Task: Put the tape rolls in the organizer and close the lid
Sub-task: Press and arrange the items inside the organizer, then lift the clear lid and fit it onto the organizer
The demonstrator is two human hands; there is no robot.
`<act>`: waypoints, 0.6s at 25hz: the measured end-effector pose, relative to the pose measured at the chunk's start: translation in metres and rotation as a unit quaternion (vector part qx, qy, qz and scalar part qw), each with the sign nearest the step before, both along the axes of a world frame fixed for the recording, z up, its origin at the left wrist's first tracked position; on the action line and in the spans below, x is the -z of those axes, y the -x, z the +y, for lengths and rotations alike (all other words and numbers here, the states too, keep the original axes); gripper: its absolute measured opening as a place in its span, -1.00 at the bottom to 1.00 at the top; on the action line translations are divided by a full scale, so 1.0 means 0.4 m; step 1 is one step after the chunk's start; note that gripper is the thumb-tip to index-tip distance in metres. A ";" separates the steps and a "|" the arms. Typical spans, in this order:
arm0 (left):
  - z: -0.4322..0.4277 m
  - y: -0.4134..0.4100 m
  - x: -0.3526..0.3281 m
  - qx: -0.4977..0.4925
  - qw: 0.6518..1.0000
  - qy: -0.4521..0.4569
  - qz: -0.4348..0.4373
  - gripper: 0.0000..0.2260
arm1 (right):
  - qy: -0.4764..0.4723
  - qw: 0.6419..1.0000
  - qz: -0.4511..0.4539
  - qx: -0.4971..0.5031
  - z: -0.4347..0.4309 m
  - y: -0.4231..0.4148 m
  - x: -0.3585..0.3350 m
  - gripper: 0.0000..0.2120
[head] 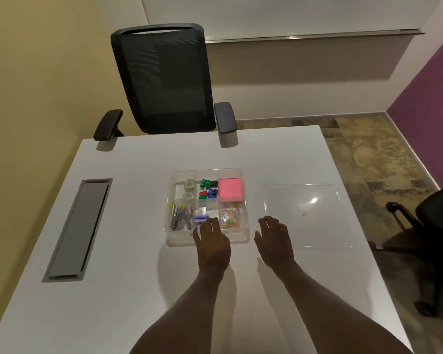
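White table [128, 200]; hands seemingly empty

2 clear tape rolls [189, 189] sit in organizer [245, 200] far-left compartment; clear lid [304, 215] lies flat, just right of it.

I only get one view, from the camera on the person's head. It looks forward and down, from high above the white worktop [128, 251], out to the chair [164, 80] across it.
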State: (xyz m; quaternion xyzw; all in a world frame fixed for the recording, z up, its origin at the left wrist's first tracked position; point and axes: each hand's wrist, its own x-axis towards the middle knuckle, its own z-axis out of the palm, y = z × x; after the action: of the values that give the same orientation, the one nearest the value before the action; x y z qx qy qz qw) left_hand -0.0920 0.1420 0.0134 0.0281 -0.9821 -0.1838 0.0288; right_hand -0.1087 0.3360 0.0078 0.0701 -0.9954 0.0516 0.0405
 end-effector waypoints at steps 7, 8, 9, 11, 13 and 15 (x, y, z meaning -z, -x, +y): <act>0.276 0.008 -0.040 0.022 0.999 -0.030 -0.039 -0.57 | 0.020 0.998 -0.029 0.051 0.281 0.010 -0.006 -0.55; 0.308 0.016 -0.042 0.021 0.998 -0.033 -0.041 -0.57 | 0.021 0.998 -0.033 0.059 0.320 0.016 -0.007 -0.57; 0.335 0.024 -0.042 0.022 0.998 -0.033 -0.042 -0.57 | 0.024 0.997 -0.034 0.066 0.355 0.025 -0.007 -0.60; 0.377 0.042 -0.041 0.023 0.998 -0.028 -0.044 -0.57 | 0.032 0.996 -0.037 0.079 0.414 0.045 -0.003 -0.63; 0.408 0.065 -0.033 0.024 0.998 -0.025 -0.048 -0.59 | 0.034 0.994 -0.041 0.093 0.463 0.066 0.005 -0.62; 0.431 0.090 -0.023 0.024 0.997 -0.023 -0.063 -0.59 | 0.026 0.994 -0.037 0.096 0.503 0.087 0.018 -0.63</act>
State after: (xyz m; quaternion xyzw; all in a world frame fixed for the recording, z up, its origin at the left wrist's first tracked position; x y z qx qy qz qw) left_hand -0.1282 0.3144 0.0225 0.0169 -0.9780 -0.2045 -0.0382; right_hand -0.1433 0.5373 0.0008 -0.0292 -0.9966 0.0760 0.0100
